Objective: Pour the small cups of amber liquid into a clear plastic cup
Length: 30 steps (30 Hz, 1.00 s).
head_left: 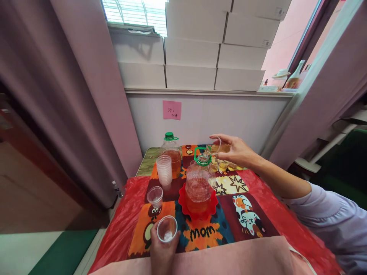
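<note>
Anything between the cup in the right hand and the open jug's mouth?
Nothing visible. The right hand holds the tilted cup right at the mouth of the jug; the raised green handle sits on the mouth's left side, not between them. The left hand with its empty cup is well clear, near the camera.

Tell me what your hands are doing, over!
Left hand grips an empty cup. Right hand tilts a cup of amber liquid at the open jug. Cup stack left of jug, clear of both hands.
</note>
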Motion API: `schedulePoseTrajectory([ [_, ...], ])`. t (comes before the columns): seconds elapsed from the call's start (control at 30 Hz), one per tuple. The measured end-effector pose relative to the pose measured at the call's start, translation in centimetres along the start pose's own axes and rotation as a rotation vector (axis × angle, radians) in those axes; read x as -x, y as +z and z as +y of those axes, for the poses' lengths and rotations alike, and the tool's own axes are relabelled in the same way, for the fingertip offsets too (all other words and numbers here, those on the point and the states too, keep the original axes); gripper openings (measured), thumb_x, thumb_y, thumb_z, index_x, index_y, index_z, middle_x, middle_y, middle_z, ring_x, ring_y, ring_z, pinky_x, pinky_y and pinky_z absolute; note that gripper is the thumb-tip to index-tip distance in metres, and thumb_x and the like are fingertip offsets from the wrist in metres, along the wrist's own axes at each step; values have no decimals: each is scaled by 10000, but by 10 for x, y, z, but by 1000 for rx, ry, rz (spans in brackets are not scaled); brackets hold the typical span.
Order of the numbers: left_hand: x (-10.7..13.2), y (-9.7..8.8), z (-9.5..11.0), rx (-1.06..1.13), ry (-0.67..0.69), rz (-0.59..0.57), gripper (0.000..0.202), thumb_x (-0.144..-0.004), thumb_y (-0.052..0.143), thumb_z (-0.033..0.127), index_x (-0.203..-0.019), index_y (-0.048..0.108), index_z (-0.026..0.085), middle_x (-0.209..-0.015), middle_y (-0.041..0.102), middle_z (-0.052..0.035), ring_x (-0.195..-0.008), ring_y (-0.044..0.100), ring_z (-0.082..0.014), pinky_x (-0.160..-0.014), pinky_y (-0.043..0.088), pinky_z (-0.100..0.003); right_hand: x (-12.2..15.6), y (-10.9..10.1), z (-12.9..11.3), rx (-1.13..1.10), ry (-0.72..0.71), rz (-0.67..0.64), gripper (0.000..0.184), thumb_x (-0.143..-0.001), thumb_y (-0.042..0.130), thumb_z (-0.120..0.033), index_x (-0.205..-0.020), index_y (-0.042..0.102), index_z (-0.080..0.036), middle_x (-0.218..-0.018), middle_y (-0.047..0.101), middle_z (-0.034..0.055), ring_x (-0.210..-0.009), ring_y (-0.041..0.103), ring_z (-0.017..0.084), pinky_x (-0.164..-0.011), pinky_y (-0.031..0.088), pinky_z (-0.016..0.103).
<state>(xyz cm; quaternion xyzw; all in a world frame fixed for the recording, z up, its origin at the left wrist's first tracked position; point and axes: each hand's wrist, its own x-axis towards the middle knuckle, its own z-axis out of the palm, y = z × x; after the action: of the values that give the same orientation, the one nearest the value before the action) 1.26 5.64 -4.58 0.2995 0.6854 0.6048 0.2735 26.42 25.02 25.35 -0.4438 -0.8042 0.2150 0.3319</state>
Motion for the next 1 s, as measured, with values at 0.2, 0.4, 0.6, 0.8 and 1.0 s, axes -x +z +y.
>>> schedulePoseTrajectory([
  [0.2,1,0,1,-9,4,-14,740,-604,858,520,-1215,552,237,-1209,711,-123,-1108,696,-313,-981,546,-494,-1,-1,-7,65,-17,-3,648,-669,726,-139,-1306,661,-241,-1152,741,56,-915,710,215,-904,568,398],
  [0.4,2,-1,5,-13,0,-12,760,-590,859,534,-1216,549,235,-1207,709,-125,-1116,688,-322,-971,546,-502,-2,0,-10,104,-26,-4,654,-668,725,-133,-1310,660,-240,-1152,738,67,-969,710,236,-911,572,409],
  [0.6,1,0,5,-9,6,-4,734,-587,856,533,-1190,563,235,-1163,723,-110,-1085,699,-309,-964,550,-492,-4,-1,-7,148,-80,6,655,-665,713,-126,-1303,660,-268,-1159,739,56,-1031,701,255,-956,557,439],
  [0.8,1,0,9,-16,17,-5,756,-563,859,548,-1184,569,228,-1149,731,-119,-1072,704,-320,-941,559,-488,-6,0,-6,173,-113,-2,652,-671,723,-139,-1304,660,-276,-1190,732,59,-1060,696,250,-956,552,425],
  [1.0,1,0,9,-41,40,0,755,-575,848,549,-1195,566,222,-1151,730,-123,-1085,701,-331,-945,555,-495,-8,2,-7,174,-139,-16,640,-681,742,-159,-1306,656,-270,-1197,726,68,-1094,687,254,-975,536,424],
])
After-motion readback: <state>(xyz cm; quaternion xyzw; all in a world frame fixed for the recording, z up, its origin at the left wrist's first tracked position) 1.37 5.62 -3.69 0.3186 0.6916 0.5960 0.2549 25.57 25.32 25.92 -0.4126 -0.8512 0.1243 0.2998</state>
